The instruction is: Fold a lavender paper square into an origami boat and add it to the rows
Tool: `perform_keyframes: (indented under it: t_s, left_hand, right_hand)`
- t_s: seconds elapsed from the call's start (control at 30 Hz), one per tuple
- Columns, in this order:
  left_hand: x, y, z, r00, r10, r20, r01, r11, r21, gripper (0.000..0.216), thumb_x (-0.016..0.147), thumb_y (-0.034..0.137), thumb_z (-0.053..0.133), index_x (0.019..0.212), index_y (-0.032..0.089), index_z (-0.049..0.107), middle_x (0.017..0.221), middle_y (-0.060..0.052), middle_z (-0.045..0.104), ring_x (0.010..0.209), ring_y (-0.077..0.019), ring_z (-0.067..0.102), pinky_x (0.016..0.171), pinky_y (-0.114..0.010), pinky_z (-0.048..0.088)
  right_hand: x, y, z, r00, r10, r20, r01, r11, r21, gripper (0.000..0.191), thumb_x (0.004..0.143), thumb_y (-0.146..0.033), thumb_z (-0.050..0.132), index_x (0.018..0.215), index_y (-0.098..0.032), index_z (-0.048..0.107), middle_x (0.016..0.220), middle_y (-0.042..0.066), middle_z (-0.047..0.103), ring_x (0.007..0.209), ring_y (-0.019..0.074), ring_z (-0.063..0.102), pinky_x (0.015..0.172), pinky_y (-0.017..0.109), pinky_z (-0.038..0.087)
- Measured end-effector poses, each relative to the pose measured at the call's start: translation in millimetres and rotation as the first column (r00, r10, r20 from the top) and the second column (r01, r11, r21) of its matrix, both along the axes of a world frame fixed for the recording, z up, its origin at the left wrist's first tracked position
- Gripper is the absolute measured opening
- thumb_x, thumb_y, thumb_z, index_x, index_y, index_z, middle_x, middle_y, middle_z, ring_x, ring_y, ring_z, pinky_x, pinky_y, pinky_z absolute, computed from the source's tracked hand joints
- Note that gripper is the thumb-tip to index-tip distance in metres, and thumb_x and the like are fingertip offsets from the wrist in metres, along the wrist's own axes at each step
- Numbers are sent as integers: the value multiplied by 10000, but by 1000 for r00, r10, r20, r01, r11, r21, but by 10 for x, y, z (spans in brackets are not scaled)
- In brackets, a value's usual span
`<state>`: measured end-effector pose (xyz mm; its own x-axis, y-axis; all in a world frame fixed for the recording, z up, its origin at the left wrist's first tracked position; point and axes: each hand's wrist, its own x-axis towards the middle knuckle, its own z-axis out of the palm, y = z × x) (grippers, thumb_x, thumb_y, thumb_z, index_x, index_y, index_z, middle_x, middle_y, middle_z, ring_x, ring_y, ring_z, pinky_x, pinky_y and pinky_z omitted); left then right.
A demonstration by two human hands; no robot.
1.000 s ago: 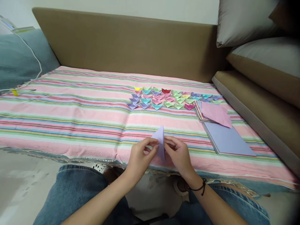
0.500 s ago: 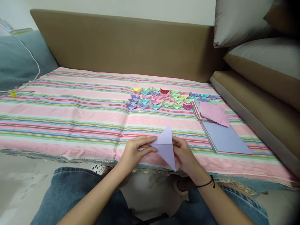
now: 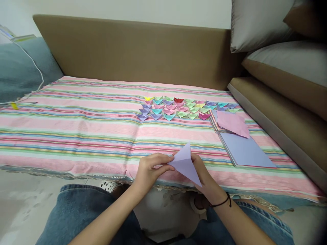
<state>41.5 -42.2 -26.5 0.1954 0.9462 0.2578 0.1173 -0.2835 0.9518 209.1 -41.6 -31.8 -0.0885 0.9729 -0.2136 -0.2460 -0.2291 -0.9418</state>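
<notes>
A sheet of lilac origami paper (image 3: 185,165), folded into a triangle with a crease across its middle, is held above the front edge of the striped cloth. My left hand (image 3: 154,170) pinches its left corner between thumb and fingers. Behind the right side of the paper, my right hand (image 3: 204,172) grips it, its fingers partly hidden by the sheet. Several folded paper boats (image 3: 169,116) in many colours stand in rows farther back on the cloth.
To the right lie a stack of lilac paper (image 3: 246,151) and a pile topped with a pink sheet (image 3: 232,123). The striped cloth (image 3: 63,126) covers the seat. Cushions (image 3: 288,68) are piled at the right; a white cable (image 3: 38,68) runs along the left.
The folded paper has tilted and moved slightly right, its lower corner swinging outward. My right hand has slid farther behind it, while my left hand keeps its pinch.
</notes>
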Motion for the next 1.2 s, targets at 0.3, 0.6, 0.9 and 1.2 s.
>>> perform_keyframes:
  t_s: [0.3, 0.6, 0.9, 1.2]
  left_hand:
    - [43, -23, -38, 975, 186, 123, -159, 967, -201, 85, 644, 251, 776, 710, 216, 735, 696, -13, 736, 665, -188, 676, 643, -279, 529]
    - [110, -22, -129, 907, 214, 363, 10, 851, -525, 226, 664, 300, 766, 780, 162, 631, 721, -25, 731, 715, -160, 677, 655, -239, 524]
    - [121, -12, -204, 946, 116, 303, 62, 852, -520, 219, 659, 284, 762, 789, 133, 670, 747, -49, 719, 709, -144, 650, 693, -232, 499]
    - [-38, 89, 16, 994, 56, 97, -36, 981, -193, 435, 627, 202, 773, 1017, 168, 582, 838, -34, 690, 822, -172, 639, 776, -275, 496]
  right_hand:
    - [39, 13, -30, 982, 112, -154, -106, 993, 45, 284, 695, -481, 693, 800, -218, 715, 717, 43, 694, 651, 199, 645, 629, 323, 513]
    - [-18, -12, -22, 998, -56, -2, 56, 985, 163, 231, 668, -332, 759, 848, -209, 683, 734, 10, 687, 648, 143, 617, 644, 264, 500]
    - [36, 14, -66, 972, -119, 204, 61, 961, 271, 95, 676, -265, 727, 718, -186, 695, 639, 0, 665, 578, 143, 595, 556, 246, 474]
    - [122, 16, -60, 911, 20, 413, -190, 908, 374, 68, 717, -230, 681, 710, -163, 693, 671, 44, 671, 639, 187, 616, 595, 293, 497]
